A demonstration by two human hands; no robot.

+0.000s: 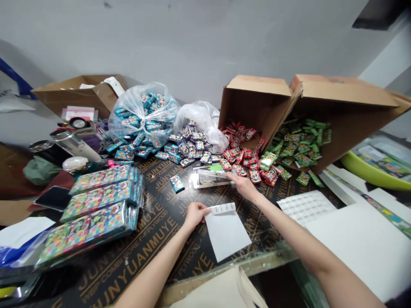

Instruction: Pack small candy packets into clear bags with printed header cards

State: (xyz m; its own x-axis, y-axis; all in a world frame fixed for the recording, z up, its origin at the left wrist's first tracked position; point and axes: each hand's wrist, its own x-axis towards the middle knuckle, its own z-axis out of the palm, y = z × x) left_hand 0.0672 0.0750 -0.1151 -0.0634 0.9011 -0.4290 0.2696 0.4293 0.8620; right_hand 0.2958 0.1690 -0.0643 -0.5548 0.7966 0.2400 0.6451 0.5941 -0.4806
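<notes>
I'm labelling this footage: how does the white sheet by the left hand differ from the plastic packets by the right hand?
The white sheet looks matte; the plastic packets look glossy. The sheet is nearer the person, the packets farther off. The left hand pinches the sheet's far corner; the right hand is at the packets' right end. Both are over the dark board.
</notes>
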